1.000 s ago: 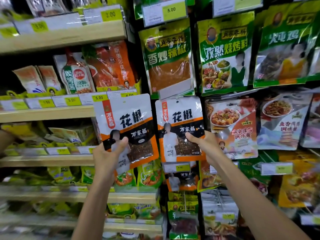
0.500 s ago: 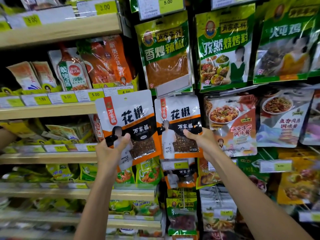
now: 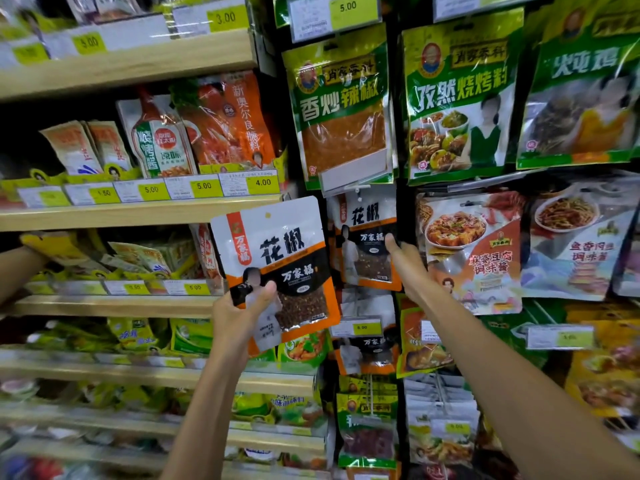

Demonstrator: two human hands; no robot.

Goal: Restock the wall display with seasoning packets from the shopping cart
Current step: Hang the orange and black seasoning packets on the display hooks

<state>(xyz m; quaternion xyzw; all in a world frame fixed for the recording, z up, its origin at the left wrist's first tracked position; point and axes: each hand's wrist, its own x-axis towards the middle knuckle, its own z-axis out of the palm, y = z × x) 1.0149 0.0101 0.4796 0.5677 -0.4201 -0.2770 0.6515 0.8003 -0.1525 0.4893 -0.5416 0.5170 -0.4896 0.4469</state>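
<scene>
Here, closest in, the left hand grips a flat white, orange and black plastic seasoning packet by its bottom corner. Its thumb is on the front, and it holds the packet up in front of the wooden shelves. A bit farther, the right hand pinches the side of a second matching packet that hangs on the dark wall display. Its thumb is on the front and its fingers are hidden behind.

I think the hanging step is in hand. Next, the small hole at the top of the held packet must go onto the white hook. So the hand has to lift the packet and line it up. The hook's tip is hard to see under the big green chilli bag. The shopping cart is out of view.
</scene>
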